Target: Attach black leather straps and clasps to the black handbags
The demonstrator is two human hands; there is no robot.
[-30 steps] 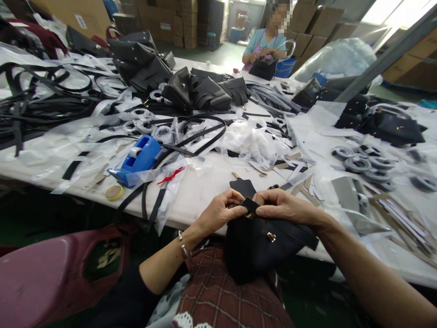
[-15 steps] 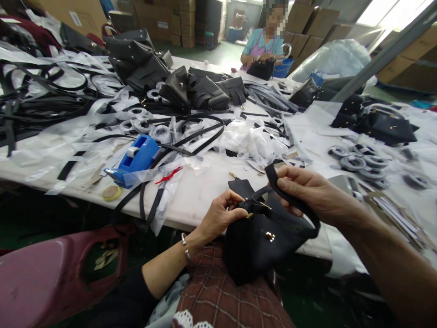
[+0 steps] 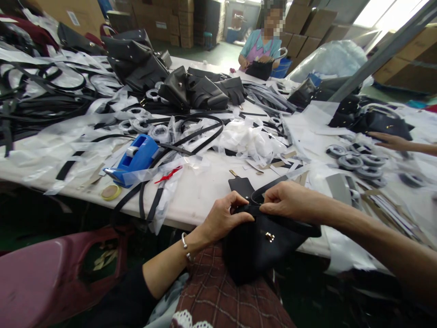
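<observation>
A black handbag (image 3: 262, 248) with a gold-coloured clasp rests on my lap against the table edge. My left hand (image 3: 228, 214) is closed at the bag's top edge, pinching the black strap (image 3: 273, 184) there between thumb and fingers. Close beside it, my right hand (image 3: 290, 200) pinches the same strap just above the bag's opening; its fingertips partly cover the strap. Behind my hands, a black leather tag (image 3: 241, 186) with a gold-coloured end lies on the white table (image 3: 201, 193).
Left of me are a blue tape dispenser (image 3: 138, 159), a tape roll (image 3: 111, 192) and a pink chair (image 3: 41, 273). Black bags (image 3: 208, 93) and loose straps cover the back. Coiled straps (image 3: 350, 161) lie right, near another person's hand (image 3: 392, 141). A co-worker (image 3: 261, 50) sits opposite.
My right hand has moved down and left, from the raised strap loop to the bag's top beside my left hand. Another person's hand has come in at the right.
</observation>
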